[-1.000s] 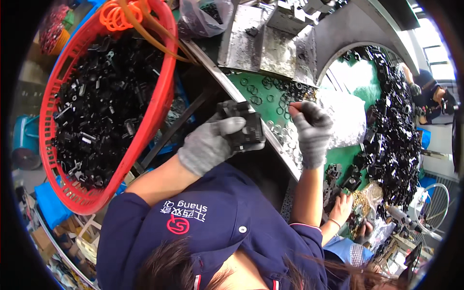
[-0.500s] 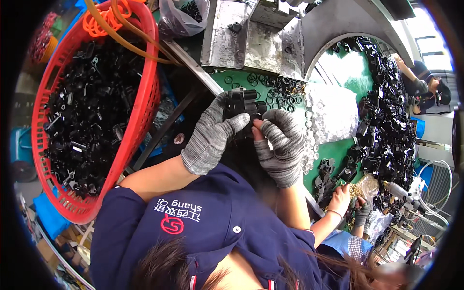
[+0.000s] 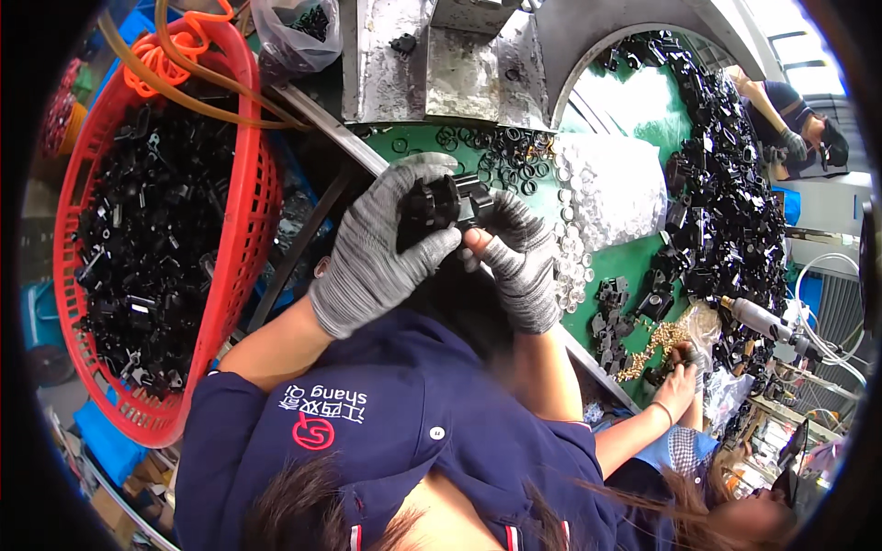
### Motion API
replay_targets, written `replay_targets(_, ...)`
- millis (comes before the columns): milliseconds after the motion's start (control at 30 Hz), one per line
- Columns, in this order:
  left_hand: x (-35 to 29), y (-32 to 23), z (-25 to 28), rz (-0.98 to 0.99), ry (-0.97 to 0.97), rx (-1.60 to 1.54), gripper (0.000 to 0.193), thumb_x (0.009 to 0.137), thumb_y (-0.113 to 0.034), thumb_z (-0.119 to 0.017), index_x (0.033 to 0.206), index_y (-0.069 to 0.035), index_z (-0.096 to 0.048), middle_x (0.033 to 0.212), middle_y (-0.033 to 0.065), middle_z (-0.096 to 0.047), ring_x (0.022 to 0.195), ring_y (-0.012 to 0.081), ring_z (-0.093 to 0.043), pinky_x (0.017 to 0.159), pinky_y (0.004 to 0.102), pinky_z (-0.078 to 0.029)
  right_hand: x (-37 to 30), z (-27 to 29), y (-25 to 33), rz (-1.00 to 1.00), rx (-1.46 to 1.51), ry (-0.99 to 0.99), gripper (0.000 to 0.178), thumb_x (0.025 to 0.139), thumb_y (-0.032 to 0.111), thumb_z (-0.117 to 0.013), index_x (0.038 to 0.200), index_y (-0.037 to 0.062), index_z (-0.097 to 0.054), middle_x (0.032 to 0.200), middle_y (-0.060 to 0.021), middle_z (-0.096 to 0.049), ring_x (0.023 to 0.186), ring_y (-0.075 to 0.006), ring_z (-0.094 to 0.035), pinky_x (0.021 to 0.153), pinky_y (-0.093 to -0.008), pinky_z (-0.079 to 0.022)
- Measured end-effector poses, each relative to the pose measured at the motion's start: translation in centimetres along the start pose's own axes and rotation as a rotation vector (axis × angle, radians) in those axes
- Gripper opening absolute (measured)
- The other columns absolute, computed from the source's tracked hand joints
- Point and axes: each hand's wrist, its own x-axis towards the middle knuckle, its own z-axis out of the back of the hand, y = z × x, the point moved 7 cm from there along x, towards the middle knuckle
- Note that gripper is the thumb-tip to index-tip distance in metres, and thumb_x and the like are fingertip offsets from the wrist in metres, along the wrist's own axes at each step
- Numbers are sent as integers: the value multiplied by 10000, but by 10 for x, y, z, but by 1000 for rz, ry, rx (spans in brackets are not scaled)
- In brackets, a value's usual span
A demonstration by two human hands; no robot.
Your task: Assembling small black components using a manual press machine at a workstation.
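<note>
Between my hands is a black moulded plastic part with a short cylindrical end on its right. My left hand, in a grey knitted glove with bare fingertips, is closed around the part's left side. My right hand, gloved alike, is closed at the cylindrical end, thumb and fingers pinching there. Whether a small piece sits between those fingertips is hidden. Just beyond the hands, black rings lie scattered on the green tabletop. Clear rings lie to the right of my right hand.
A red basket full of black parts stands left. A metal fixture rises at the back. Rightward are a bag of clear pieces, heaped black parts and small brass pieces. A co-worker's hand works at lower right.
My hands have turned the black part, and my left fingers now reach over its top. The view has shifted slightly. The co-worker's two hands have come together.
</note>
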Motion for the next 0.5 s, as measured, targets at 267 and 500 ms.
replay_targets(267,-10,34,-11,392,493,-486,576,812,-85,-732,1335,-72,-493,1135,96,-629,908,194,-658,728,292,-551,0,11,13,-185,-227,174,271,847,120,-730,1060,-26,-649,819,-39,-662,626,-75,-578,562,-220,-467)
replay_targets(500,-11,53,-26,634,286,-902,604,824,-96,-739,1366,-81,-473,1093,91,-638,830,158,-669,619,245,-581,20,113,35,233,-1470,-408,229,876,259,-674,1005,73,-705,846,-120,-704,635,-213,-634,638,-330,-515)
